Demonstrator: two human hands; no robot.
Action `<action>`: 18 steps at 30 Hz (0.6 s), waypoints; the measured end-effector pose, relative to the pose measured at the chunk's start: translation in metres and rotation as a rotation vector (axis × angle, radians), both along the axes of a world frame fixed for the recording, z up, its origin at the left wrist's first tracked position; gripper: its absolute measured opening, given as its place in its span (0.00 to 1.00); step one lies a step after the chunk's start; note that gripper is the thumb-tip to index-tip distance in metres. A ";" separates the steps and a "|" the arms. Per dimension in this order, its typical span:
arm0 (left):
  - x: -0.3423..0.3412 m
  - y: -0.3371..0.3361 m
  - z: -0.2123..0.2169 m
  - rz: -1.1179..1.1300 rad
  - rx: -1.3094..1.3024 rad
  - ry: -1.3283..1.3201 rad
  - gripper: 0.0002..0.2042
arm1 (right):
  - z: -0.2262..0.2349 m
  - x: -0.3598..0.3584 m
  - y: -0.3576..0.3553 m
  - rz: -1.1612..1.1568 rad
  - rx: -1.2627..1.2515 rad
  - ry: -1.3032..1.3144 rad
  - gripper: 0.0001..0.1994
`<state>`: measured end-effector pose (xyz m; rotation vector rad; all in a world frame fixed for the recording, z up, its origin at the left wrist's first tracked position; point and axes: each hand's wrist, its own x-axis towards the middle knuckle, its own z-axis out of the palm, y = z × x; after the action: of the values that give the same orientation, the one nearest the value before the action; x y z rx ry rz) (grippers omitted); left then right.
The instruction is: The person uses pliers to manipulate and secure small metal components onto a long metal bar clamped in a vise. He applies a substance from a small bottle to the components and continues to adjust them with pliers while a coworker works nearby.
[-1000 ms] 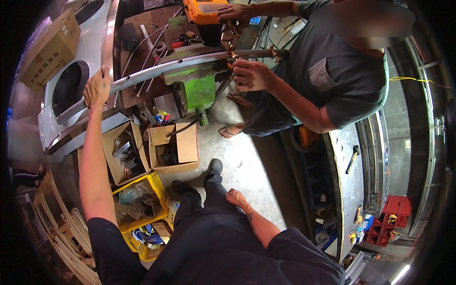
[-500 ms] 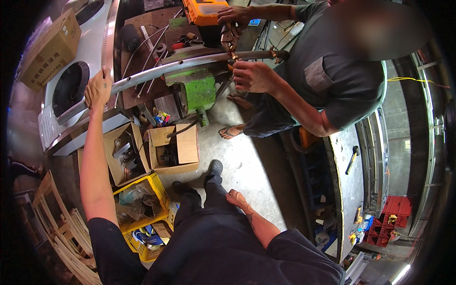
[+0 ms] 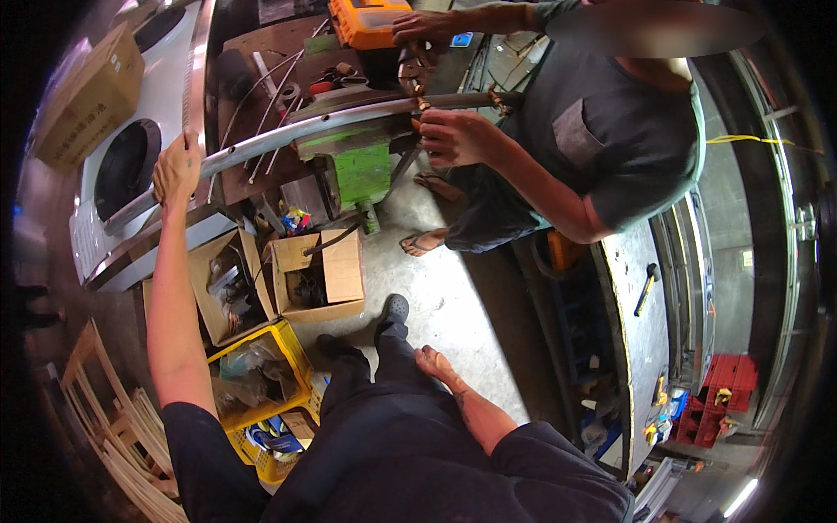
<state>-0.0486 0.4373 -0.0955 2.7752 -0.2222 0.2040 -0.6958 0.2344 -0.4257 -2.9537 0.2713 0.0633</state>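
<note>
My left hand [image 3: 178, 171] is wrapped round a long, slightly bent metal pipe [image 3: 288, 135] near its left end. The pipe slants up to the right across a green metal stand [image 3: 362, 170]. Low beside my thigh, my right hand [image 3: 436, 363] hangs with its fingers curled in, nothing visible in them. At the pipe's far end a co-worker's near hand [image 3: 455, 138] touches a small brass fitting [image 3: 422, 102]. The co-worker's other hand [image 3: 423, 33] holds a metal tool just above it, whose kind I cannot tell. Another brass fitting [image 3: 498, 98] sits farther right on the pipe.
An orange case [image 3: 362, 24] stands at the back of the cluttered workbench. Open cardboard boxes [image 3: 344, 266] and yellow crates [image 3: 301, 357] are on the floor at my left. A hammer [image 3: 646, 289] lies on the right-hand table [image 3: 641, 349]. Wooden frames [image 3: 113, 410] lean at lower left.
The view has shifted slightly. My left hand still holds the pipe in much the same place, and the co-worker's hands stay at the fitting. The co-worker's head has moved up in the picture.
</note>
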 end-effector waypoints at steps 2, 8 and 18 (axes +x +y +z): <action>0.007 -0.019 -0.005 -0.027 -0.004 0.039 0.27 | -0.015 -0.011 -0.010 -0.218 0.446 0.138 0.14; 0.007 0.027 -0.070 -0.240 -0.486 -0.693 0.19 | 0.100 0.039 -0.055 -0.677 1.037 0.307 0.15; -0.492 -0.247 -0.124 -0.831 -0.820 1.181 0.22 | 0.202 0.018 -0.156 -0.746 1.937 -0.476 0.12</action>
<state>-0.5401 0.1903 -0.2192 1.4387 -0.7053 -1.1901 -0.6777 0.0785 -0.2241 -0.8145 0.6602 -0.2897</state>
